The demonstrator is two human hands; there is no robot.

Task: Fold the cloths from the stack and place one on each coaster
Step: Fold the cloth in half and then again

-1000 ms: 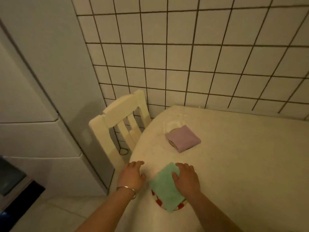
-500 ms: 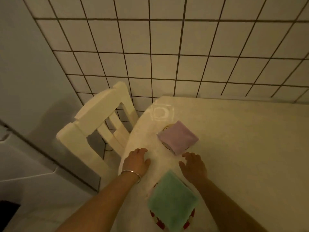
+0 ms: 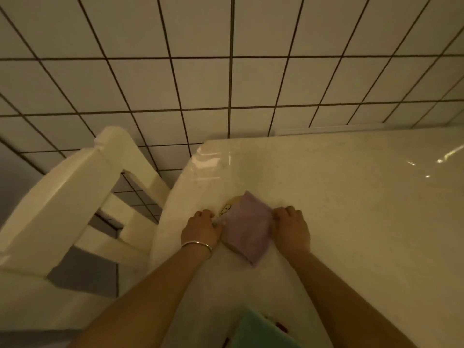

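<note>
A folded purple cloth (image 3: 247, 227) lies on a yellowish coaster (image 3: 227, 208) near the table's left edge; only a sliver of the coaster shows. My left hand (image 3: 202, 228), with a bracelet on the wrist, pinches the cloth's left side with curled fingers. My right hand (image 3: 291, 228) grips the cloth's right side the same way. A folded green cloth (image 3: 261, 331) lies on a red-and-white coaster (image 3: 280, 327) at the bottom of the view, between my forearms.
The pale glossy table (image 3: 351, 209) runs right and back to a white tiled wall (image 3: 226, 71). A cream wooden chair (image 3: 75, 197) stands close against the table's left edge.
Both hands left the green cloth and moved forward to the purple cloth, taking hold of its two sides. The view has moved forward and tilted down.
</note>
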